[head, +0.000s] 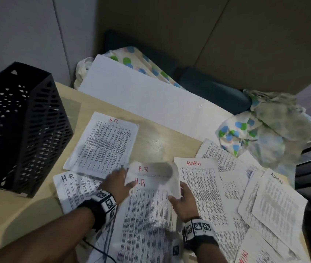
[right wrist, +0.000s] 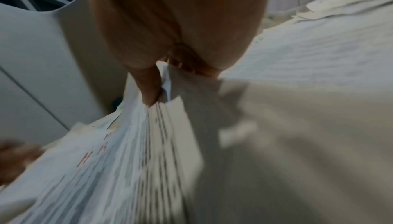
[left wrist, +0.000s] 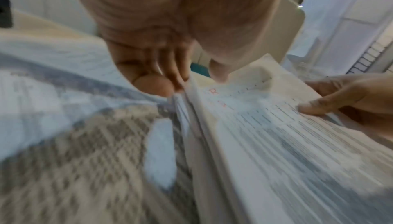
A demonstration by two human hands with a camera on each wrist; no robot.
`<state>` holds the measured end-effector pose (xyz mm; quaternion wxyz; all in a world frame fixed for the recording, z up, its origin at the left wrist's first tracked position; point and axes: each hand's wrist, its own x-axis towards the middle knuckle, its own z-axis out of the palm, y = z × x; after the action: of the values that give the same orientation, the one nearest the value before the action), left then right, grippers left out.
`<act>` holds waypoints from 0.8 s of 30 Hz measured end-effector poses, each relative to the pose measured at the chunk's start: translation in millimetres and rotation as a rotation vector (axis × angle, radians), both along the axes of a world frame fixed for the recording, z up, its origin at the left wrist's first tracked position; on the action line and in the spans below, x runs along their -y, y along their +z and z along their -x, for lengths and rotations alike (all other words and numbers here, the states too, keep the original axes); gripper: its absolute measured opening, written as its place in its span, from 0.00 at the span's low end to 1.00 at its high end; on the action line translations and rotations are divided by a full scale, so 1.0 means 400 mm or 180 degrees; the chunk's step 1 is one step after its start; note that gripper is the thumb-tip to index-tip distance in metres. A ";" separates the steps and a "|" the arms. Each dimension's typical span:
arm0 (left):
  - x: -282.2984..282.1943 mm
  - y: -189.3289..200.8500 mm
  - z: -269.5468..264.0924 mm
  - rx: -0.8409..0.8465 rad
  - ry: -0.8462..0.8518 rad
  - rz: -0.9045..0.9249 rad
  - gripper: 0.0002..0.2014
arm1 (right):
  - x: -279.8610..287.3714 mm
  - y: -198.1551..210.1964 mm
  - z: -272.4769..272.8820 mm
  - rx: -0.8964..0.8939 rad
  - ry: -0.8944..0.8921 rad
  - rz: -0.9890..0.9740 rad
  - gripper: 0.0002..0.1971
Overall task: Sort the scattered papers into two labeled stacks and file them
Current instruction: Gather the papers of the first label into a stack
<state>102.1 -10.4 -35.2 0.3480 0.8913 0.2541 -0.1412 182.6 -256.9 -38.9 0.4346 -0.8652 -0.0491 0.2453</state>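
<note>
In the head view both hands hold a small stack of printed sheets marked "H.R" in red (head: pixel 150 205) just above the table. My left hand (head: pixel 127 178) pinches the stack's left edge near the top, and my right hand (head: pixel 177 192) grips its right edge, thumb on top. The left wrist view shows the left fingers (left wrist: pixel 178 79) at the edge of the stack (left wrist: pixel 276 135). In the right wrist view the thumb (right wrist: pixel 151 91) presses on the blurred sheets (right wrist: pixel 127 160). Loose H.R sheets (head: pixel 103 145) (head: pixel 71 188) lie to the left. ADMIN sheets (head: pixel 202 186) (head: pixel 278 202) lie to the right.
A black mesh file tray (head: pixel 18 130) stands at the left end of the light wooden table (head: pixel 150 135). A large white board (head: pixel 141 95) leans at the far edge. Spotted cloth (head: pixel 260 126) is bunched at the right corner. A thin cable (head: pixel 105 249) runs under my left arm.
</note>
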 end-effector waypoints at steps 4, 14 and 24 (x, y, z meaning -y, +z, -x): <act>-0.005 0.047 -0.066 0.0812 -0.0470 -0.0225 0.36 | 0.018 -0.004 -0.003 -0.0067 0.0342 0.0000 0.20; 0.063 0.036 -0.096 0.0150 -0.1846 -0.0371 0.27 | 0.014 0.001 -0.004 0.0520 -0.0091 -0.0035 0.08; 0.107 0.020 -0.071 0.0397 -0.2206 -0.0316 0.35 | -0.018 0.018 0.004 0.1149 0.0219 -0.0066 0.25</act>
<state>130.3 -53.3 -27.2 0.2505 0.9473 -0.0786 -0.1836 181.0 -249.8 -31.9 0.4190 -0.8884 -0.1584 0.1003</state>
